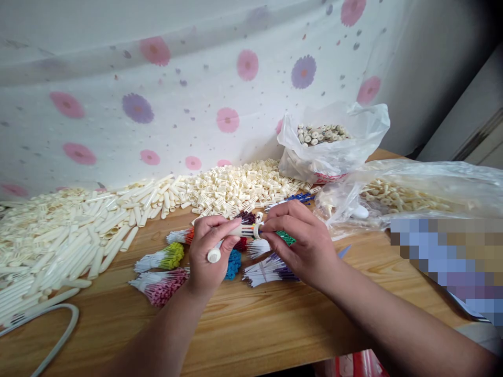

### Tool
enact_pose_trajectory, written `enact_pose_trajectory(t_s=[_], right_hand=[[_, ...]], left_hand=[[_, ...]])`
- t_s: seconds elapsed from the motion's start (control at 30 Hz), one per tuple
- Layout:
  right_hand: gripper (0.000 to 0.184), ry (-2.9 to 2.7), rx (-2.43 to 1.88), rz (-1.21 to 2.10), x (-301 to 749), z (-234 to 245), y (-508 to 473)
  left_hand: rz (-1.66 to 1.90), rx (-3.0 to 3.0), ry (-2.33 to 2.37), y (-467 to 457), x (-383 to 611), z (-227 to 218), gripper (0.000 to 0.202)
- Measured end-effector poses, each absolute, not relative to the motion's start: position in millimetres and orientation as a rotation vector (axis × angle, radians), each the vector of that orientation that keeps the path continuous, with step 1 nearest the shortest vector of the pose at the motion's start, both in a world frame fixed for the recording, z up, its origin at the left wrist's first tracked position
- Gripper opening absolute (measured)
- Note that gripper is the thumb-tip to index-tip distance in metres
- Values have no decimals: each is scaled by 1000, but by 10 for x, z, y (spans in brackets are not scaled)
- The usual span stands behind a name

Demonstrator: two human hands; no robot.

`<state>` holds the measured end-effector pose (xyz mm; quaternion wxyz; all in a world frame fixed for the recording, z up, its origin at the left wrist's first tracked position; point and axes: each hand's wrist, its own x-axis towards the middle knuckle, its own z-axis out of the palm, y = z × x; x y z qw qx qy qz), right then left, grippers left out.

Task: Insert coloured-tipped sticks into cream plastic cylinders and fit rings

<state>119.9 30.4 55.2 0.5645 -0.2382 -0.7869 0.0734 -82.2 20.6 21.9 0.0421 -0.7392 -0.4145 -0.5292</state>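
Between my two hands is a white multi-colour pen (247,230), held level, with coloured refills showing at its middle. My left hand (207,251) is closed around its left part. A white piece with a round end (214,255) also sticks out of that hand; the rest of it is hidden by my fingers. The fingertips of my right hand (301,238) pinch the pen's right end at a white ring. Below and around the hands lie bundles of pen refills: yellow-green (173,256), pink (167,285), blue (233,263), green (286,238) and purple (271,270).
White pen barrels (98,230) are heaped at left, slotted white pieces (239,186) at the back. A plastic bag (334,157) holds round-ended parts; a clear bag (424,178) lies at right. A white cable (66,324) curves at front left on the wooden table (236,324).
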Motion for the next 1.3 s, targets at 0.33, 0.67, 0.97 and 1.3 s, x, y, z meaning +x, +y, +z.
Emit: enact_pose_trajectory(t_s=[0.33,0.67,0.97,1.3], right_hand=[[10,-1866,-562,276,1204,513,348],[12,-1690,-626,697,1111,425,351],[14,-1724,-597,842,1158,437,388],[15,-1580,-462,1164,1157,410,407]], left_hand=[[-1580,-2227,-1319,184,-805,218,28],[-1511,-2086,-1365,198,-822,234,30],[-1549,-2118,-1396,205,-813,229,26],[-1677,-2218,-1525,236,-818,226,22]])
